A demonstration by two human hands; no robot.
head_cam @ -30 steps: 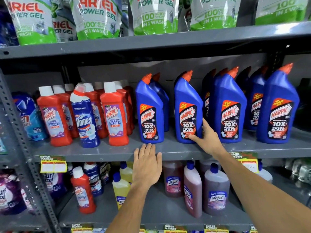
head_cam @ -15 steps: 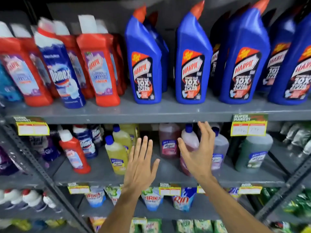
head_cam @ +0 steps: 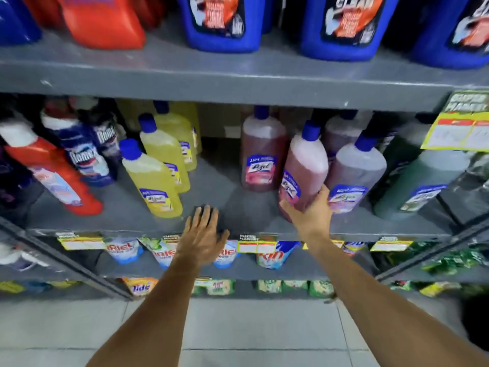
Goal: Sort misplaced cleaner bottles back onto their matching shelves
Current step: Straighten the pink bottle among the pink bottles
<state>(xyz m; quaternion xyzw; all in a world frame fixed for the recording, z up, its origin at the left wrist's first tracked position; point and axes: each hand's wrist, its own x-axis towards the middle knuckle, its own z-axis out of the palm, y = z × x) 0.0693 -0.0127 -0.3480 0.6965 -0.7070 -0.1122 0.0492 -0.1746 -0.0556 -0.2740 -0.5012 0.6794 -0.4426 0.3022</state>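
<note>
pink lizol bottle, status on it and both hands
Right hand gripping pink Lizol bottle low, bottle tilted. Left hand open, flat at shelf edge. Lavender Lizol bottle close beside.

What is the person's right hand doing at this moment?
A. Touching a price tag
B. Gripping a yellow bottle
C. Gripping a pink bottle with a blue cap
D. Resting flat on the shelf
C: the right hand wraps round the base of the pink bottle, which leans tilted, while the left hand is spread open, holding nothing.
</note>
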